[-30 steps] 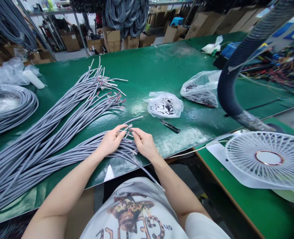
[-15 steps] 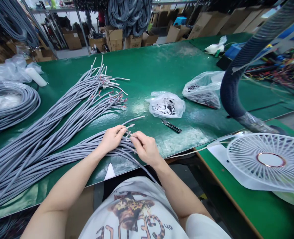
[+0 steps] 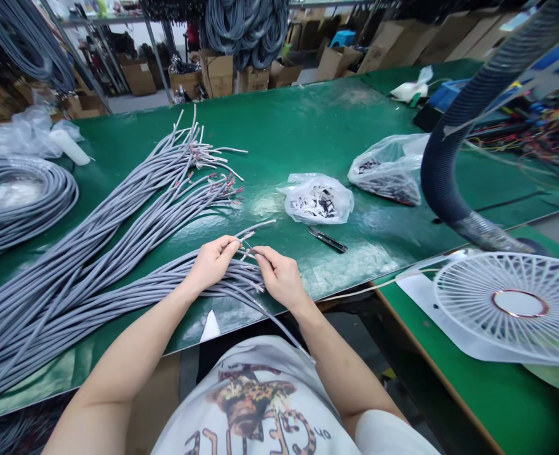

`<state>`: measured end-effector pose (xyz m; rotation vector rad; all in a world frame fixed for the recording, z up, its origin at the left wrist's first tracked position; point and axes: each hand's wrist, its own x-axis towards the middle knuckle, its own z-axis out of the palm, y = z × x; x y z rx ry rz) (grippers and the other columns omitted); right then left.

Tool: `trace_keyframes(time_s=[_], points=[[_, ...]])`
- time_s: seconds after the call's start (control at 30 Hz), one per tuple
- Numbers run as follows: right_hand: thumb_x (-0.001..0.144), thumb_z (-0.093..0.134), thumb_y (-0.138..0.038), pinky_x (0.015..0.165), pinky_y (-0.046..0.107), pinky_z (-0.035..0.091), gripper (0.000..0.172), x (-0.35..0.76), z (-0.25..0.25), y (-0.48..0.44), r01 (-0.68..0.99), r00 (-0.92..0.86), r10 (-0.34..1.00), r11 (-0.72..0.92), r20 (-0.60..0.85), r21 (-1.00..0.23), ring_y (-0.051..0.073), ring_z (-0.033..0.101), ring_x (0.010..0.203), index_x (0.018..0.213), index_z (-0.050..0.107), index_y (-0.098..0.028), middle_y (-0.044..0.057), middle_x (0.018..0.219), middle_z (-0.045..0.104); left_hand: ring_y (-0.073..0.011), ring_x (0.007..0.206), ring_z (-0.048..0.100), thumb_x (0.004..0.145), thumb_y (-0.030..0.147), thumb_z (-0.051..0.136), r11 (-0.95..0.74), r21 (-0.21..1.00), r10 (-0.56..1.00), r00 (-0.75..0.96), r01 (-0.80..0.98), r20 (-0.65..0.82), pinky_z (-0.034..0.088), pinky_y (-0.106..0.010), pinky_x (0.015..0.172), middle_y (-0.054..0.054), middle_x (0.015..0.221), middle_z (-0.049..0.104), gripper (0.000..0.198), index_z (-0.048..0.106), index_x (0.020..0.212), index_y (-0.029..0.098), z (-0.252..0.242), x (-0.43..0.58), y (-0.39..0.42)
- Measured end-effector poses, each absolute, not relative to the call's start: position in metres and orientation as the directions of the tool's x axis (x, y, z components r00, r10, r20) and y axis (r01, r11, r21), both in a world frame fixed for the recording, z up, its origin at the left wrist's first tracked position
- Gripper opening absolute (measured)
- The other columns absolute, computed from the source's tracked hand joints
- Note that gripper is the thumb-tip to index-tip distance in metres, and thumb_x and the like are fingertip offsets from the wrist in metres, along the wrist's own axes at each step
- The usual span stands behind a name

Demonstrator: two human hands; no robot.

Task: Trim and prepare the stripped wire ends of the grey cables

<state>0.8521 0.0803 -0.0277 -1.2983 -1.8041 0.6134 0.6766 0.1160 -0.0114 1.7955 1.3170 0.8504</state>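
Note:
Grey cables (image 3: 139,292) lie in a bundle along the near side of the table, their stripped ends under my hands. My left hand (image 3: 216,258) is closed, thumb and forefinger pinching a cable near its end. Just to the right, my right hand (image 3: 280,274) is closed in a pinch on thin strands at that cable's end. A fine strand stretches between the two hands. Beyond lie two more groups of grey cables (image 3: 132,180), some with red and white wire ends showing. Black thread snips (image 3: 327,239) rest on the table to the right of my hands.
A clear bag of small black and white pieces (image 3: 319,200) sits past the snips, with another filled bag (image 3: 387,170) behind it. A ribbed hose (image 3: 443,164) arches down at the right, above a white fan (image 3: 473,309). Coiled cable (image 3: 64,196) lies at far left.
My right hand has moved slightly right and away from my left, drawing out a thin strand between them. My left hand has stayed nearly in place on the cable.

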Motion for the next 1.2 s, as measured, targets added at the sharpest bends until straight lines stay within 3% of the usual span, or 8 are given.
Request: trace_keyframes(time_s=[0.43, 0.63, 0.73, 0.8, 0.9, 0.97, 1.07, 1.2], points=[[0.091, 0.044, -0.026, 0.074, 0.024, 0.048, 0.024, 0.845, -0.024, 0.084, 0.434, -0.097, 0.943, 0.327, 0.317, -0.840, 0.016, 0.066, 0.081, 0.097, 0.066, -0.019, 0.005, 0.092, 0.072, -0.0159, 0.079, 0.060, 0.091, 0.039, 0.040, -0.253, 0.784, 0.960, 0.248, 0.567, 0.131, 0.043, -0.022, 0.072, -0.002, 0.081, 0.068, 0.034, 0.065, 0.089, 0.016, -0.009, 0.678, 0.112], [0.091, 0.043, -0.030, 0.061, 0.022, 0.043, 0.025, 0.841, -0.025, 0.090, 0.481, -0.101, 0.945, 0.320, 0.311, -0.816, 0.013, 0.056, 0.061, 0.079, 0.062, -0.018, 0.001, 0.068, 0.062, -0.0161, 0.077, 0.062, 0.093, 0.036, 0.037, -0.362, 0.652, 0.925, 0.342, 0.666, 0.164, 0.042, -0.024, 0.073, -0.004, 0.087, 0.070, 0.034, 0.066, 0.090, 0.019, -0.012, 0.682, 0.107], [0.092, 0.042, -0.027, 0.059, 0.023, 0.042, 0.025, 0.838, -0.017, 0.080, 0.486, -0.150, 0.918, 0.392, 0.368, -0.781, 0.012, 0.054, 0.058, 0.078, 0.060, -0.017, 0.001, 0.065, 0.060, -0.0165, 0.074, 0.061, 0.093, 0.037, 0.035, -0.343, 0.623, 0.935, 0.321, 0.703, 0.153, 0.041, -0.025, 0.071, -0.004, 0.084, 0.070, 0.036, 0.066, 0.089, 0.019, -0.014, 0.682, 0.109], [0.091, 0.043, -0.024, 0.060, 0.022, 0.043, 0.023, 0.837, -0.008, 0.069, 0.420, -0.287, 0.846, 0.532, 0.449, -0.735, 0.012, 0.056, 0.059, 0.078, 0.061, -0.018, 0.002, 0.066, 0.062, -0.0168, 0.073, 0.061, 0.092, 0.037, 0.036, -0.300, 0.620, 0.949, 0.292, 0.725, 0.119, 0.041, -0.026, 0.070, -0.004, 0.079, 0.069, 0.036, 0.066, 0.086, 0.019, -0.017, 0.681, 0.114], [0.091, 0.044, -0.023, 0.065, 0.022, 0.046, 0.022, 0.838, 0.003, 0.060, 0.342, -0.420, 0.752, 0.650, 0.508, -0.679, 0.013, 0.062, 0.066, 0.083, 0.063, -0.019, 0.004, 0.074, 0.068, -0.0161, 0.072, 0.058, 0.090, 0.037, 0.038, -0.237, 0.701, 0.964, 0.252, 0.673, 0.085, 0.041, -0.025, 0.069, -0.004, 0.074, 0.068, 0.036, 0.065, 0.078, 0.017, -0.017, 0.679, 0.123], [0.092, 0.043, -0.022, 0.069, 0.022, 0.048, 0.023, 0.841, 0.003, 0.064, 0.407, -0.325, 0.821, 0.570, 0.470, -0.714, 0.013, 0.065, 0.072, 0.090, 0.065, -0.019, 0.005, 0.082, 0.070, -0.0138, 0.065, 0.054, 0.089, 0.038, 0.039, -0.200, 0.791, 0.967, 0.248, 0.579, 0.063, 0.040, -0.024, 0.064, -0.002, 0.066, 0.063, 0.037, 0.064, 0.074, 0.016, -0.015, 0.677, 0.127], [0.092, 0.043, -0.023, 0.075, 0.025, 0.051, 0.024, 0.847, -0.009, 0.077, 0.501, -0.165, 0.908, 0.414, 0.385, -0.760, 0.016, 0.068, 0.082, 0.100, 0.066, -0.019, 0.006, 0.096, 0.072, -0.0084, 0.046, 0.035, 0.087, 0.042, 0.041, -0.085, 0.911, 0.966, 0.259, 0.404, -0.024, 0.029, -0.021, 0.048, 0.004, 0.046, 0.040, 0.037, 0.061, 0.072, 0.014, -0.008, 0.672, 0.128], [0.091, 0.045, -0.024, 0.080, 0.029, 0.052, 0.026, 0.848, -0.027, 0.088, 0.542, -0.149, 0.926, 0.370, 0.347, -0.755, 0.020, 0.069, 0.089, 0.105, 0.066, -0.020, 0.008, 0.102, 0.072, -0.0047, 0.039, 0.017, 0.083, 0.051, 0.047, 0.063, 0.973, 0.949, 0.289, 0.223, -0.128, 0.014, -0.021, 0.042, 0.009, 0.042, 0.025, 0.040, 0.057, 0.072, 0.014, -0.001, 0.667, 0.124]])
